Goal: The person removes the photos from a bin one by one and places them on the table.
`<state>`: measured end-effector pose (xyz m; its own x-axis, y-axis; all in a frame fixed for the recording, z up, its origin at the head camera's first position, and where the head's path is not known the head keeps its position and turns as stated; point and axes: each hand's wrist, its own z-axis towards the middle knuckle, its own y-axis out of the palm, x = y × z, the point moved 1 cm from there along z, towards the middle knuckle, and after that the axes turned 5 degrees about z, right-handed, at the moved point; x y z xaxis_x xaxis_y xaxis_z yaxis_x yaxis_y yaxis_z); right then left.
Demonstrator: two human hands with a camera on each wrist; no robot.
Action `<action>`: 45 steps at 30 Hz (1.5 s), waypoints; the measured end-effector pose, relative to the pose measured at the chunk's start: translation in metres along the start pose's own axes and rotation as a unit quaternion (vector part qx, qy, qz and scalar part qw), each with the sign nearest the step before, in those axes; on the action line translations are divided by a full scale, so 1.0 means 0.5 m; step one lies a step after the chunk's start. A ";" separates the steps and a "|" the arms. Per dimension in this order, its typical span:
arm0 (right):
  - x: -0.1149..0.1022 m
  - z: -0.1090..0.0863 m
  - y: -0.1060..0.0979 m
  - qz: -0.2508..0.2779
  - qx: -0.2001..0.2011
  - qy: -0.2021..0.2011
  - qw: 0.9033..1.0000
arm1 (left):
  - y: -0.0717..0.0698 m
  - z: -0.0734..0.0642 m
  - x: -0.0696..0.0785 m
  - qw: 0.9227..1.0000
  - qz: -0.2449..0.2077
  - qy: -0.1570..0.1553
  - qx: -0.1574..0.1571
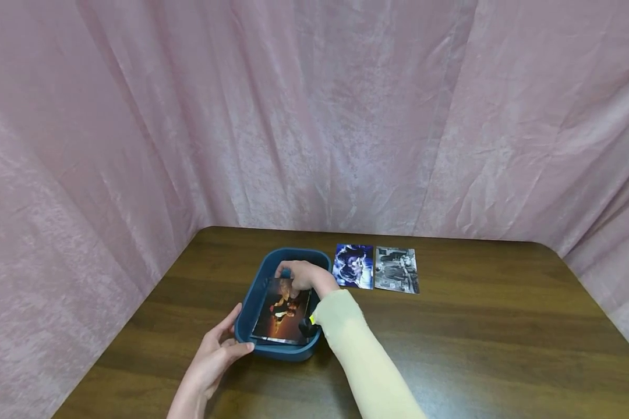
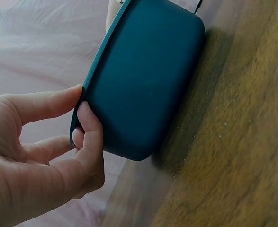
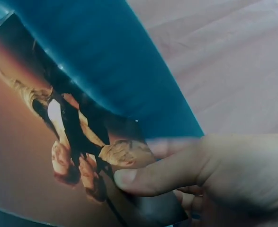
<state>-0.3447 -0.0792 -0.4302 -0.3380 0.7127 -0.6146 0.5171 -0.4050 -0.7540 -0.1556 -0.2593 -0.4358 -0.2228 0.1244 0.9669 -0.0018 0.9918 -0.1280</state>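
A blue plastic bin (image 1: 285, 353) stands on the wooden table. My left hand (image 1: 212, 356) grips its rim at the near left corner, thumb and fingers on either side of the edge in the left wrist view. Inside the bin lies an orange-brown photo print (image 1: 276, 320) with two figures on it, upside down in the right wrist view. My right hand (image 1: 304, 276) reaches in and pinches the print near one end, thumb (image 3: 139, 181) on its face and fingers behind. Whatever lies beneath the print is mostly hidden.
Right of the bin, a blue-and-purple picture print (image 1: 353, 266) and a black-and-white photo print (image 1: 396, 269) lie side by side on the table (image 1: 482, 314). A pink curtain (image 1: 367, 116) hangs behind and around the table.
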 end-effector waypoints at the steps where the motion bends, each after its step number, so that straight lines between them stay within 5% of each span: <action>1: 0.000 -0.001 -0.001 -0.002 0.006 -0.001 1.000 | 0.001 0.001 -0.001 1.000 -0.001 0.002 -0.001; 6: 0.000 -0.005 -0.020 -0.032 0.026 -0.002 0.999 | 0.009 0.010 -0.001 1.000 0.000 0.006 -0.007; 10: -0.006 -0.014 -0.042 -0.025 -0.004 -0.011 1.000 | 0.013 0.016 0.001 1.000 0.009 0.004 -0.008; 22: -0.022 -0.050 -0.107 0.157 -0.063 -0.011 0.985 | 0.006 0.017 0.006 1.000 0.011 -0.008 -0.002; 34: 0.031 -0.121 -0.209 0.261 0.062 -0.060 0.962 | -0.005 0.009 0.007 1.000 0.023 -0.020 0.003; 45: 0.148 -0.210 -0.292 0.312 0.170 -0.043 0.934 | -0.001 0.006 0.007 1.000 0.010 -0.016 0.004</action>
<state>-0.3625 0.0930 -0.3415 -0.1231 0.2343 -0.9643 0.3593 -0.8953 -0.2634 -0.1592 -0.2592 -0.4327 -0.2534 0.1424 0.9568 -0.0043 0.9889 -0.1483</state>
